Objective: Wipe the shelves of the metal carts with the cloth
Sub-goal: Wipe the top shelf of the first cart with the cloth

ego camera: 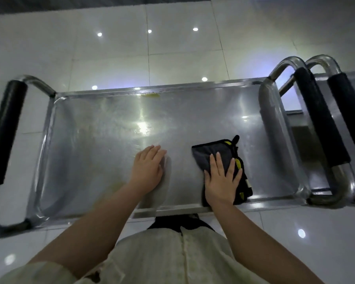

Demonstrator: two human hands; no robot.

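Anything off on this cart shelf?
One thing: a yellow smear sits on the far rim of the top shelf and stands out against the grey steel. The right hand presses the cloth flat near the front edge, away from it. Nothing looks bent or spilled.

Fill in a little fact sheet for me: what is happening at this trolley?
Surface: top shelf of a shiny metal cart
Cloth: folded dark grey cloth with yellow-and-black trim, near right of shelf
Right hand: flat on the cloth, fingers straight
Left hand: flat on bare shelf, apart from the cloth
Mark: yellow smear at the far rim
Neighbour: second metal cart, at right
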